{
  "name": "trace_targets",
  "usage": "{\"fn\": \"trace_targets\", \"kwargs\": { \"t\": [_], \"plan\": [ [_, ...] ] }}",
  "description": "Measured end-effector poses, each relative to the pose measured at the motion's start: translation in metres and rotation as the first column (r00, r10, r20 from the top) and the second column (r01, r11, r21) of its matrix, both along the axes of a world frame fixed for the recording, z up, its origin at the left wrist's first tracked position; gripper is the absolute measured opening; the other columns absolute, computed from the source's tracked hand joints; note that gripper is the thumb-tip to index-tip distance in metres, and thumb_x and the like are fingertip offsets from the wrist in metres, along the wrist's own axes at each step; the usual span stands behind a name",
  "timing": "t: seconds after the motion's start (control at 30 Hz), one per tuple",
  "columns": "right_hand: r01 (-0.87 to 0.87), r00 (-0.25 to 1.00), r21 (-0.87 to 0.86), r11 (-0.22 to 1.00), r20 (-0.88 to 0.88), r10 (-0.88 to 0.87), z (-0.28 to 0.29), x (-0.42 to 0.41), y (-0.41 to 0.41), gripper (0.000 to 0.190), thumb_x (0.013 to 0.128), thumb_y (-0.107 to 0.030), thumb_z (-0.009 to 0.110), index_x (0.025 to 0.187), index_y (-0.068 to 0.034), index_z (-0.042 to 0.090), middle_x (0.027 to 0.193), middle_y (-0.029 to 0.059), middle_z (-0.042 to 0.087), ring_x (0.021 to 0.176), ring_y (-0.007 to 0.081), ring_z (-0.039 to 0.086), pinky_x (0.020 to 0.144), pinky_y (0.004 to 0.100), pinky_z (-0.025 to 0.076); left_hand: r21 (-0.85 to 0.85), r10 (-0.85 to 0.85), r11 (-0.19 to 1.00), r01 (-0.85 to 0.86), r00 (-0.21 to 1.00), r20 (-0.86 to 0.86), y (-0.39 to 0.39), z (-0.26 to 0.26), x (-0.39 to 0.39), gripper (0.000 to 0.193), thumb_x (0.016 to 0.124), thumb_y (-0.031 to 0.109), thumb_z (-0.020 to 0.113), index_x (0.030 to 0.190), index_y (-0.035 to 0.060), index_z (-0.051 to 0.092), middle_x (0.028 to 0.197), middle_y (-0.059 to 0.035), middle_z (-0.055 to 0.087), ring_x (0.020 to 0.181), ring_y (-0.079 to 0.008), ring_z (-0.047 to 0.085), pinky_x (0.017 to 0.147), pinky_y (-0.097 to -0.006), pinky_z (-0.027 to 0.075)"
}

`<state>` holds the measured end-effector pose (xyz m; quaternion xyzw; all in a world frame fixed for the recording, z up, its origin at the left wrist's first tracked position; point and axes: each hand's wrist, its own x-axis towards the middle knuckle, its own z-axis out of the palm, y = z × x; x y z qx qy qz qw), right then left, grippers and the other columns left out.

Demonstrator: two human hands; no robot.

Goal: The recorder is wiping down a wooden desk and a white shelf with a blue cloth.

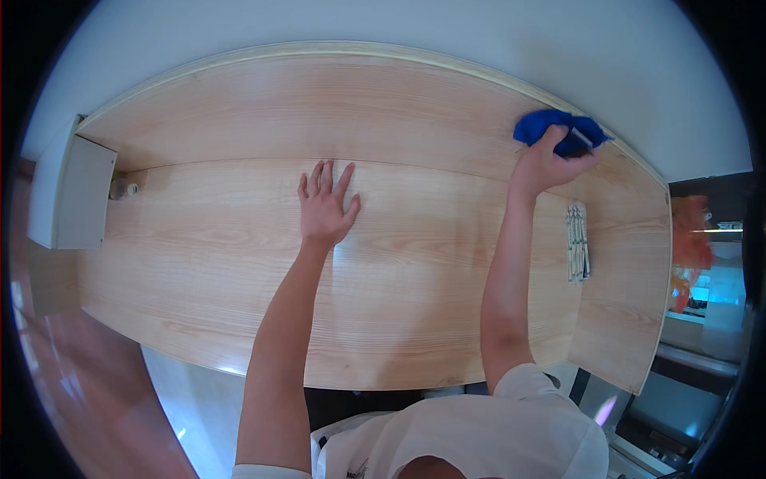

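Note:
A blue cloth [534, 127] is gripped in my right hand [553, 164] at the far right, against the upper part of the wood-grain back panel [335, 108]. Between thumb and fingers shows a dark patch with a pale strip; I cannot tell what it is. My left hand [326, 209] rests palm down on the wood-grain desktop [413, 269], fingers spread, their tips close to the seam where the top meets the back panel. Nothing is held in it.
Along the right side panel [625, 263] lies a clear-wrapped bundle of thin sticks [577, 242]. A white box-like unit [78, 191] stands at the left end, with a small container [125, 189] beside it. Beyond the right panel hang red-orange items [691, 233].

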<state>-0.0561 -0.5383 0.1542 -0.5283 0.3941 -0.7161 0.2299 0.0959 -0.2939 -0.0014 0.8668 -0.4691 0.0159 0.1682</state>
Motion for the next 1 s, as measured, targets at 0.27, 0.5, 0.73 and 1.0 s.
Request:
{"fn": "trace_targets", "kwargs": {
  "t": [0.27,0.5,0.73,1.0],
  "plan": [
    [0.017,0.954,0.381,0.924,-0.283,0.099,-0.158,0.03,0.054,0.047,0.087,-0.013,0.068,0.126,0.007,0.051,0.113,0.0182,0.062,0.107,0.0272,0.058,0.096,0.0381,0.045,0.013,-0.041,0.999,0.04,0.999,0.015,-0.002,-0.013,-0.007,0.064,0.098,0.043,0.047,0.156,0.0163,0.036,0.159,-0.0225,0.031,0.149,-0.0397,0.024,0.117,-0.0662,0.012],
    [0.16,0.966,0.109,0.981,-0.223,-0.133,-0.043,0.051,0.056,0.036,0.088,-0.013,0.063,0.117,0.006,0.052,0.107,0.0178,0.061,0.099,0.0267,0.058,0.091,0.0384,0.046,0.011,-0.108,0.994,0.109,0.992,-0.07,0.005,-0.005,-0.003,0.066,0.1,0.042,0.044,0.155,0.008,0.035,0.161,-0.0277,0.023,0.151,-0.0432,0.016,0.117,-0.0692,0.007],
    [0.357,0.929,0.071,0.931,-0.129,-0.347,0.059,0.079,0.047,0.042,0.093,-0.016,0.057,0.126,0.008,0.048,0.116,0.0212,0.059,0.105,0.0345,0.058,0.097,0.0432,0.044,0.056,-0.123,0.99,0.128,0.989,-0.089,0.013,-0.001,0.011,0.067,0.1,0.042,0.043,0.157,0.0082,0.031,0.162,-0.0272,0.021,0.152,-0.0434,0.014,0.118,-0.0689,0.006],
    [0.108,0.978,0.599,0.794,-0.205,0.021,-0.162,0.04,0.083,0.047,0.096,-0.011,0.055,0.138,0.005,0.041,0.125,0.0192,0.058,0.117,0.031,0.055,0.102,0.0389,0.043,0.012,-0.204,0.978,0.207,0.969,-0.141,0.071,0.01,0.058,0.072,0.097,0.037,0.053,0.158,0.011,0.027,0.163,-0.0273,0.016,0.151,-0.0488,0.01,0.118,-0.0679,0.006]
  ]
}}
